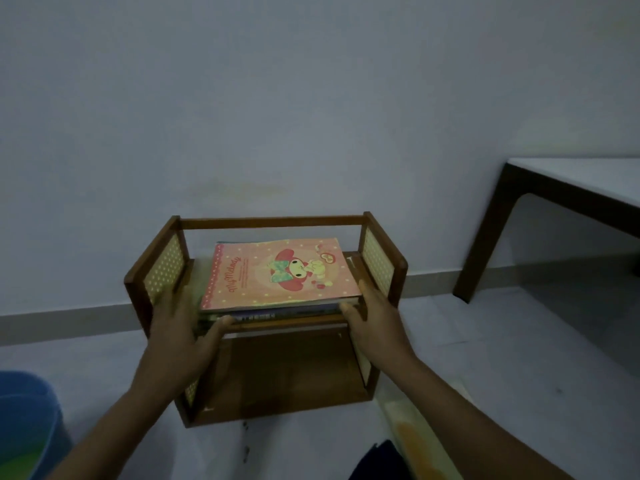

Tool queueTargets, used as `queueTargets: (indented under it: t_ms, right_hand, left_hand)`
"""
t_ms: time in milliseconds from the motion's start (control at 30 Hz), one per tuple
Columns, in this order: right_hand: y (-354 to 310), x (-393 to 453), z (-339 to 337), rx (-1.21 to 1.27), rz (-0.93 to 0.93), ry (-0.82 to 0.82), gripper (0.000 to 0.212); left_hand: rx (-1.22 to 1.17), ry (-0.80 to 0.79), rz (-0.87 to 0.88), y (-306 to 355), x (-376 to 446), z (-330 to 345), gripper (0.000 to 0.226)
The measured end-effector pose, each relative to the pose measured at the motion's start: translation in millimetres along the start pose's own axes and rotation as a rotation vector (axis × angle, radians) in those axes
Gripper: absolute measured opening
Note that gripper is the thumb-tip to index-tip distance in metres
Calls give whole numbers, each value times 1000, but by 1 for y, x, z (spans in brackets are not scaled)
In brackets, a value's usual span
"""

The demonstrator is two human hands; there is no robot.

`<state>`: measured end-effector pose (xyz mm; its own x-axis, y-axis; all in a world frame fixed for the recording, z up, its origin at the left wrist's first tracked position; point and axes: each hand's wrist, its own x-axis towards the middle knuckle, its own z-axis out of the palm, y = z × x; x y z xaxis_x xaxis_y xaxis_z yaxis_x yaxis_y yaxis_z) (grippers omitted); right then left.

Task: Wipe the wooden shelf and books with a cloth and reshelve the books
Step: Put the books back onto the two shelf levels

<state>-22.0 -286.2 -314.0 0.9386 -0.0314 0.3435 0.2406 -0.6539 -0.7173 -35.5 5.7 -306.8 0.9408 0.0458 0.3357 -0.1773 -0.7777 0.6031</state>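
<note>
A small wooden shelf [273, 222] with dotted yellow side panels stands on the floor against the wall. A stack of books lies flat on its upper board, topped by a pink cartoon book [277, 271]. My left hand [180, 327] grips the stack's front left corner, thumb under the lower books. My right hand [372, 317] holds the stack's front right corner, fingers against its edge. The lower board of the shelf is bare wood. No cloth is visible.
A blue bucket [27, 427] stands at the lower left. A dark-legged table [512, 209] with a pale top is at the right. A yellowish mat [412, 434] and a dark object [377, 462] lie near the bottom right. Pale tiled floor surrounds the shelf.
</note>
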Motion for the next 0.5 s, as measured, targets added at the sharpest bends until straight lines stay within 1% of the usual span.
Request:
queueTargets:
  t_ms: [33,67,100,167,200,300,333,367,433,467,500]
  right_hand:
    - [2,-15,-3,-46,-33,1,49]
    - [8,-33,-6,-81,-65,-15,53]
    - [17,-52,-8,-105,-62,-53,57]
    - [58,-87,-20,-175,62,-133,60]
    - [90,-103,-30,-240,168,-188,59]
    - [180,-126,-62,-388,526,-342,64]
    - [204,-130,-71,-400,605,-353,64]
    - [223,-133,-77,-411,669,-360,64]
    - [251,-137,-81,-415,767,-355,64]
    - [262,-138,-81,-411,806,-354,65]
    - [266,-138,-80,-398,833,-356,64]
  left_hand:
    - [29,62,-11,6,-15,11,69]
    - [44,70,18,12,-34,27,70]
    - [44,20,78,19,-52,45,71]
    - [14,-193,172,38,-85,93,81]
    - [-31,-329,149,52,-99,120,79]
    - [-172,-696,-18,91,-115,195,63]
    - [-188,-792,-77,104,-119,218,62]
    - [-213,-856,-119,118,-122,239,62]
    - [-276,-903,-242,144,-125,274,72]
    - [-290,-904,-344,160,-123,288,81]
    - [-288,-868,-461,167,-118,303,88]
